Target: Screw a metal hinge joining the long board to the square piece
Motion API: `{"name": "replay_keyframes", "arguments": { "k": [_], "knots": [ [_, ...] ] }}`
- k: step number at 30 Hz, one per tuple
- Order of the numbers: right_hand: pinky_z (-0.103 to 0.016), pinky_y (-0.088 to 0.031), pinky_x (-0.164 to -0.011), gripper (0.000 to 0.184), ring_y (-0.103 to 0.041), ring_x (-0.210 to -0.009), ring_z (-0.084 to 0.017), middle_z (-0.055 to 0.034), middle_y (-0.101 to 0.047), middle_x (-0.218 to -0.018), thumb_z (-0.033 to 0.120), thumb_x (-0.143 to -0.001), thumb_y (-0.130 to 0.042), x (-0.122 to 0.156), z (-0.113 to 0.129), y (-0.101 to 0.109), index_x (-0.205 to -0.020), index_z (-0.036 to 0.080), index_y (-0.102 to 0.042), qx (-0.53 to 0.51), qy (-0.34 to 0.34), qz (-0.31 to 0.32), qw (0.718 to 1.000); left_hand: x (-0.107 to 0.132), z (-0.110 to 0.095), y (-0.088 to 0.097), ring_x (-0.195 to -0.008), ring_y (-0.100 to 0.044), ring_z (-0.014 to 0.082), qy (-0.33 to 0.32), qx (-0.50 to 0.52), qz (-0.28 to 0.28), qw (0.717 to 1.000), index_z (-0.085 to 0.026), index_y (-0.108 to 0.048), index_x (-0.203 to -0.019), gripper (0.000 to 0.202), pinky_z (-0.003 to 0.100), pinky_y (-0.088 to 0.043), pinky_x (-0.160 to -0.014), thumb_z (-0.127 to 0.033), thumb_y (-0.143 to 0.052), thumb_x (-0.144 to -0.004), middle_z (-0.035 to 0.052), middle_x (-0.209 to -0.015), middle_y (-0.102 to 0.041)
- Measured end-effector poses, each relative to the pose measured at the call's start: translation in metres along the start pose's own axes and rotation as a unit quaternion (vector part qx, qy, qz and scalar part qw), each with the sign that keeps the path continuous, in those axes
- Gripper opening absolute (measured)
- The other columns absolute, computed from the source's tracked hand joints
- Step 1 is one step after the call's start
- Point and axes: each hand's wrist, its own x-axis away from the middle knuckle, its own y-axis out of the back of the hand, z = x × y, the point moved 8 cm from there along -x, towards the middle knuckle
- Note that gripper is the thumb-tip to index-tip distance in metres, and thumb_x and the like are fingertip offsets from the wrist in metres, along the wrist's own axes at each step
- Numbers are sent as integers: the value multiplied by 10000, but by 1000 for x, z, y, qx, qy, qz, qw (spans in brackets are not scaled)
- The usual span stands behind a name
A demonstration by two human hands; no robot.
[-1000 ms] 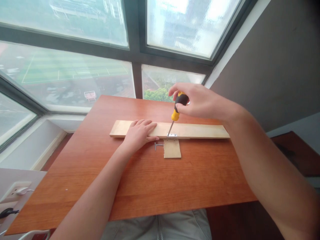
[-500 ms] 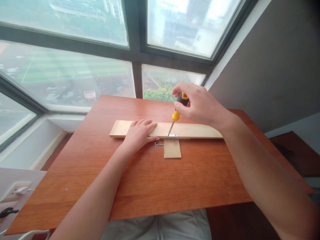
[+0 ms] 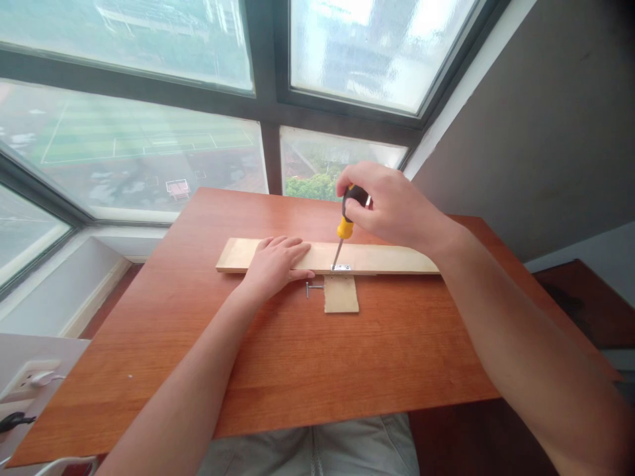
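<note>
A long pale wooden board (image 3: pixel 377 258) lies across the table. My left hand (image 3: pixel 275 261) rests flat on its left part, fingers spread and thumb along the near edge. With my right hand (image 3: pixel 374 198) I grip the black and yellow handle of a screwdriver (image 3: pixel 344 228). Its shaft slants down to the left end of a small silver metal plate (image 3: pixel 341 268) at the board's near edge. A small thin wooden piece (image 3: pixel 341 295) sticks out below the plate. Left of it is a small T-shaped metal piece (image 3: pixel 308 288), possibly screws.
The brown wooden table (image 3: pixel 307 370) stands against large windows (image 3: pixel 149 139). A grey wall (image 3: pixel 536 119) rises on the right. At the lower left a wall socket (image 3: pixel 34 383) holds a plug, beside a white chair-like frame (image 3: pixel 64 466).
My right hand has shifted slightly left and its fingers have turned on the screwdriver handle, which now stands a little more upright. My left hand stays on the board.
</note>
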Motion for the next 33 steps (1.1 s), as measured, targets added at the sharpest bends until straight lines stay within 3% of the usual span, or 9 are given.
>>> {"name": "replay_keyframes", "arguments": {
  "k": [3,5,11,17,20,24,26,29,33],
  "knots": [
    [-331,-400,-724,154,-560,-785,-183,-36,-632,-857,318,-923,-541,-1,-2,1,-862,201,-621,8,-15,-33,999,0,0,0,-1266,-548,312,3,-3,5,1000,-288,-617,-1280,539,438,-349,-1038,-605,-656,-846,62,-1397,-611],
    [-332,-410,-745,123,-582,-833,-190,-49,-661,-929,266,-914,-548,-1,-2,1,-947,194,-641,3,-14,-39,999,0,0,0,-1260,-553,308,5,-2,5,1000,-285,-620,-1276,536,436,-348,-1040,-603,-658,-846,63,-1397,-612],
    [-297,-450,-754,413,-599,-944,-182,-76,-672,-1149,117,-823,-551,1,2,1,-1231,176,-572,-56,17,5,998,1,0,-2,-1234,-564,297,-2,4,0,1000,-287,-617,-1261,519,430,-348,-1033,-603,-653,-851,52,-1368,-628],
    [-343,-389,-659,229,-572,-718,-200,-47,-644,-778,392,-913,-546,3,-8,8,-959,192,-647,87,-82,-26,992,2,0,-2,-1207,-571,297,-3,-2,-4,1000,-274,-616,-1263,540,439,-356,-1027,-604,-668,-839,65,-1350,-629],
    [-319,-415,-669,171,-590,-743,-178,-36,-670,-851,272,-890,-545,1,-2,5,-1019,200,-631,41,-38,20,998,3,-1,-2,-1202,-571,298,-2,0,-6,1000,-281,-615,-1267,529,438,-355,-1026,-596,-665,-844,64,-1341,-630],
    [-307,-448,-723,297,-618,-875,-185,-52,-692,-1071,163,-808,-573,1,0,3,-1099,208,-609,0,-8,63,998,3,-1,-2,-1197,-571,299,0,-2,-7,1000,-293,-610,-1269,528,435,-356,-1015,-601,-664,-843,58,-1338,-630],
    [-329,-427,-683,177,-609,-819,-204,-58,-694,-961,268,-856,-577,0,-6,6,-1013,205,-632,48,-43,39,997,3,-2,-2,-1201,-569,296,-3,-5,-7,1000,-291,-607,-1267,530,431,-359,-1010,-605,-662,-843,58,-1339,-630],
    [-344,-375,-625,275,-570,-699,-209,-50,-642,-743,461,-904,-556,1,-14,9,-864,202,-639,125,-98,-6,987,3,-2,-1,-1204,-569,294,-8,-11,-5,1000,-283,-606,-1266,537,427,-366,-1006,-610,-660,-843,60,-1334,-634],
    [-324,-423,-676,139,-594,-751,-178,-33,-678,-852,280,-886,-574,0,-9,6,-984,207,-639,36,-42,23,998,2,-4,0,-1184,-583,291,-2,-16,7,1000,-287,-611,-1257,522,419,-375,-1001,-605,-660,-846,61,-1328,-640]
  ]
}}
